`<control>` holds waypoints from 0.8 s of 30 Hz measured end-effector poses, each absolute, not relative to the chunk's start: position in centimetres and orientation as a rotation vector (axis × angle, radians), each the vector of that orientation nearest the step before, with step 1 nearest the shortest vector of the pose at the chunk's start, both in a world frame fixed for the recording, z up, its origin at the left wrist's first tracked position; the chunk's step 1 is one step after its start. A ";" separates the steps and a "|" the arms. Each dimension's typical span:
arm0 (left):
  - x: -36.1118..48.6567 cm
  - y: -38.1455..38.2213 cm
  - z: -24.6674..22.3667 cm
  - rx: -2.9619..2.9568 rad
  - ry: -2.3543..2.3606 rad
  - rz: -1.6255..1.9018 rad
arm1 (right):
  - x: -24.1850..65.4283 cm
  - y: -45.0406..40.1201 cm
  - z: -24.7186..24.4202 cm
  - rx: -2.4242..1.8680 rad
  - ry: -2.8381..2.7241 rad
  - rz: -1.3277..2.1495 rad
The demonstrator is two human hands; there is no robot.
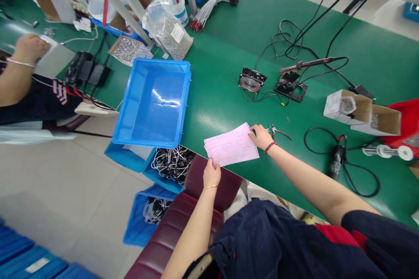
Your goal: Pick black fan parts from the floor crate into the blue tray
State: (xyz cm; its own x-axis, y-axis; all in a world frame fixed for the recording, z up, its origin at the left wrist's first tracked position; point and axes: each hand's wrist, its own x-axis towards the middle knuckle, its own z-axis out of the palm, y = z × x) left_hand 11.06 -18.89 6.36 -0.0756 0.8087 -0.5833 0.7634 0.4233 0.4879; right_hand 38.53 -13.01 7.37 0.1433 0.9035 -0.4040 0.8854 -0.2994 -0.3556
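**Pink sheets (pixel 232 144) pinched at opposite ends**

On my feed, they're over the bench (pixel 212 107) at its near edge. Left hand (pixel 211 174) and right hand (pixel 261 137) each have fingers closed on paper, probably keeping it flat. The long axis runs between the hands, right end angled farther away.

The left hand (pixel 212 175) is curled in a pinch, left forearm (pixel 195 231) extended behind it; ahead and to its right, the right hand (pixel 261 137) pinches too, right forearm (pixel 303 172) outstretched.
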 end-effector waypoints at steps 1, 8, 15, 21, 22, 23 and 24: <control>11.1 -19.4 6.3 1.336 1.836 0.075 | 38.3 -12.6 7.4 -2.348 -1.852 0.860; 11.8 -21.0 6.2 1.278 1.834 0.115 | 37.7 -10.3 7.2 -2.360 -1.900 0.827; 12.1 -21.0 6.1 1.246 1.828 0.179 | 38.3 -9.8 6.7 -2.346 -1.895 0.823; 12.2 -21.1 6.1 1.225 1.839 0.199 | 38.3 -9.6 6.5 -2.337 -1.906 0.839; 12.2 -21.1 6.1 1.222 1.845 0.199 | 38.3 -9.6 6.5 -2.334 -1.906 0.847; 12.3 -21.1 6.1 1.218 1.850 0.199 | 38.3 -9.6 6.6 -2.336 -1.900 0.848; 12.3 -21.1 6.1 1.214 1.853 0.198 | 38.3 -9.5 6.7 -2.341 -1.889 0.843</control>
